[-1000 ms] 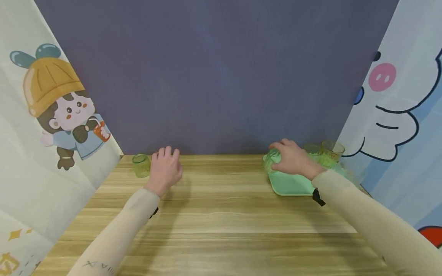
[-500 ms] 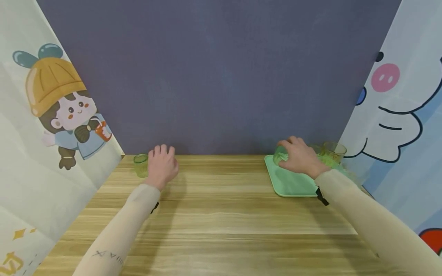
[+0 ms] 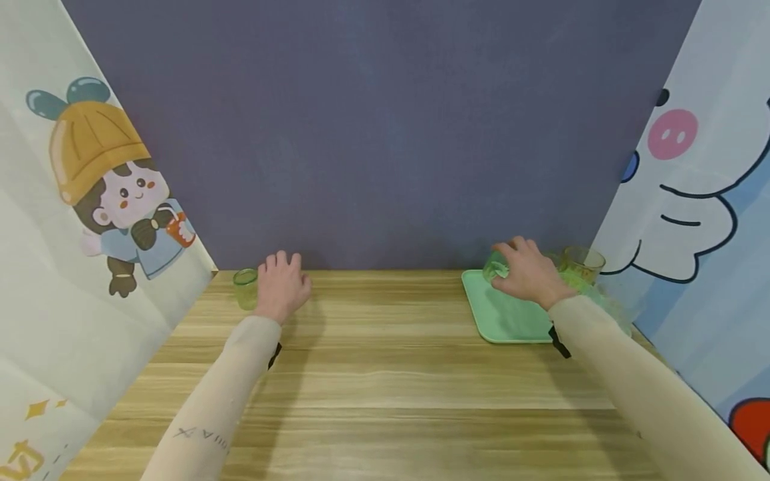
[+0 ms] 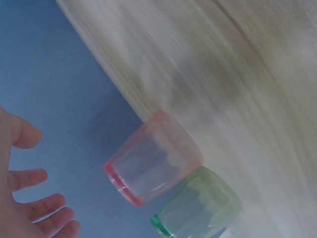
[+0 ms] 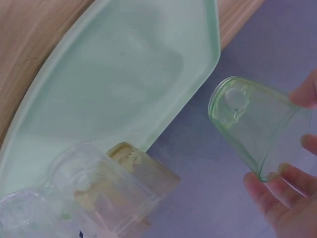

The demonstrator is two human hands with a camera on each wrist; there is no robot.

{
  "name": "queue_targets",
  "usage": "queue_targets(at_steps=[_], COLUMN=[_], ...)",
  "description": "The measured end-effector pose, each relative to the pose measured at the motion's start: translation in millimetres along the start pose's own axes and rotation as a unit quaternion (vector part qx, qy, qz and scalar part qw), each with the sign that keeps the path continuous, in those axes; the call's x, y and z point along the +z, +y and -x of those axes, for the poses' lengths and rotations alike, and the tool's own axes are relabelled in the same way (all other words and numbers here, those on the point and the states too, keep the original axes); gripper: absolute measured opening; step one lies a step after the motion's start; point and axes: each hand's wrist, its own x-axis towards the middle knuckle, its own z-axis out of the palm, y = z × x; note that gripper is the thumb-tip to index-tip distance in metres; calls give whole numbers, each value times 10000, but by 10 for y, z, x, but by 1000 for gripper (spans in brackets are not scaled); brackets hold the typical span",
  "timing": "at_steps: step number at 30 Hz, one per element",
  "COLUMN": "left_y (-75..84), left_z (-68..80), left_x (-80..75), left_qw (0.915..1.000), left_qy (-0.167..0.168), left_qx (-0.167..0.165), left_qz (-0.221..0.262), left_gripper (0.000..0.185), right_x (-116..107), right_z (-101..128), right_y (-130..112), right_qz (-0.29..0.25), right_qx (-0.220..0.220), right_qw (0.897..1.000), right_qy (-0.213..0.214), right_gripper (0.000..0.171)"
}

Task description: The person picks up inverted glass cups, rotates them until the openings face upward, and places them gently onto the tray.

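Observation:
My right hand (image 3: 528, 272) grips a clear green cup (image 3: 496, 267) near the far end of a mint-green tray (image 3: 508, 324). In the right wrist view the green cup (image 5: 251, 124) hangs tilted beyond the tray's (image 5: 119, 94) far corner, pinched by fingertips (image 5: 290, 196). My left hand (image 3: 280, 284) rests at the table's back left beside a small green cup (image 3: 244, 288). The left wrist view shows a pink cup (image 4: 151, 157) and a green cup (image 4: 199, 208) side by side at the table's edge. The left hand's fingers (image 4: 29, 201) are spread and apart from them.
A yellowish cup (image 3: 580, 264) stands at the tray's far right; the right wrist view shows that amber cup (image 5: 144, 173) and clear cups (image 5: 81, 191) on the tray. A purple wall closes the back. Cartoon-print curtains flank the wooden table (image 3: 385, 374).
My right hand has carried the green cup back and to the right, towards the tray's far end. My left hand has edged left, closer to the cups.

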Motion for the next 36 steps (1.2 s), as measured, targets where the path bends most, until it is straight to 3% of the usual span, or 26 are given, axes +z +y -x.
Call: queue_targets(at_steps=[6, 22, 36], left_y=[-40, -213, -323], left_z=[-42, -29, -76], left_x=[40, 98, 218], left_qw=[9999, 9929, 9918], left_qy=[-98, -636, -694], left_qx=[-71, -708, -688], left_qz=[50, 711, 827], left_gripper=[47, 53, 35], right_x=[65, 241, 291], right_z=[-27, -106, -94], right_y=[93, 199, 284], right_qz=[121, 52, -29], right_qx=[132, 343, 552], right_qw=[9998, 9994, 9983], right_qy=[42, -72, -184], right_gripper=[66, 66, 67])
